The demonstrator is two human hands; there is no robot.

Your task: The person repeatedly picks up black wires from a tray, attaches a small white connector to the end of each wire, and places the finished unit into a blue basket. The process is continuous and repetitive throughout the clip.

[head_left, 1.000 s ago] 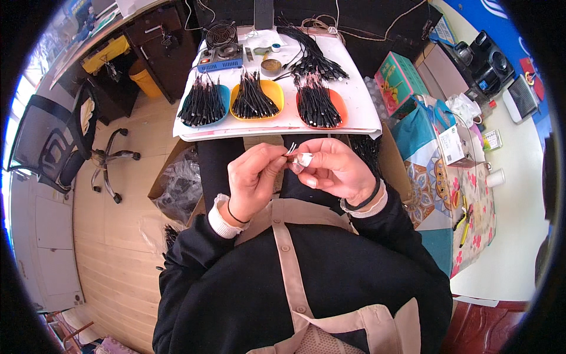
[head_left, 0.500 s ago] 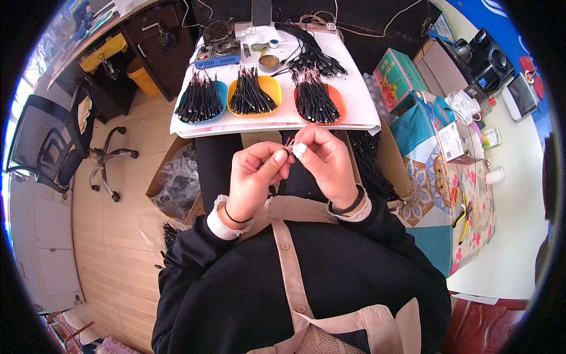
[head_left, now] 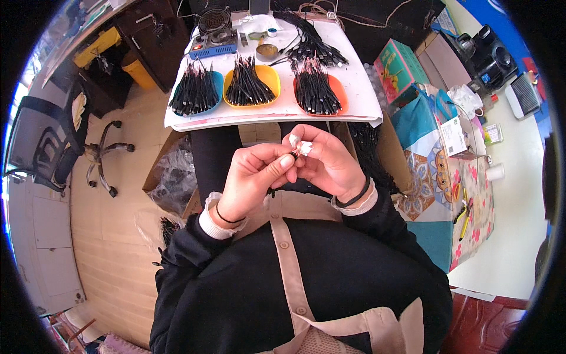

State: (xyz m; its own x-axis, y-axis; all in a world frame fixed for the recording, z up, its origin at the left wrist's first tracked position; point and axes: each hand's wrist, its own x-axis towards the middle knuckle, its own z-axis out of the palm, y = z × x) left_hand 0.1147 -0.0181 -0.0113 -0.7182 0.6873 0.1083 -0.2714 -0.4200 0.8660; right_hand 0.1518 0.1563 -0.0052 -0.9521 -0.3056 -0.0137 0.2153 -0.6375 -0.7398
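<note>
In front of my chest, below the table's front edge, my two hands meet. My left hand [head_left: 254, 177] pinches a thin black cable between thumb and index finger, and fine reddish wires [head_left: 296, 153] stick out at its end. My right hand [head_left: 331, 164] closes its fingers on those wire ends. White tape [head_left: 305, 147] wraps its thumb and index fingertips. Much of the cable is hidden behind the hands. Beyond them, bundles of black cables with bare pinkish ends lie in a blue dish [head_left: 219, 97], a yellow dish [head_left: 275, 75] and an orange dish [head_left: 342, 94].
On the white table [head_left: 250, 118] stand a blue device with a fan [head_left: 213, 48], a small metal bowl [head_left: 266, 52] and a loose pile of black cables [head_left: 315, 44]. Open cardboard boxes flank my legs. Yellow-handled pliers [head_left: 464, 221] lie on a patterned cloth to the right.
My right hand has turned, so its fingers curl more over the wire ends, and the taped fingertips show apart. My left hand keeps its pinch. The view has shifted slightly.
</note>
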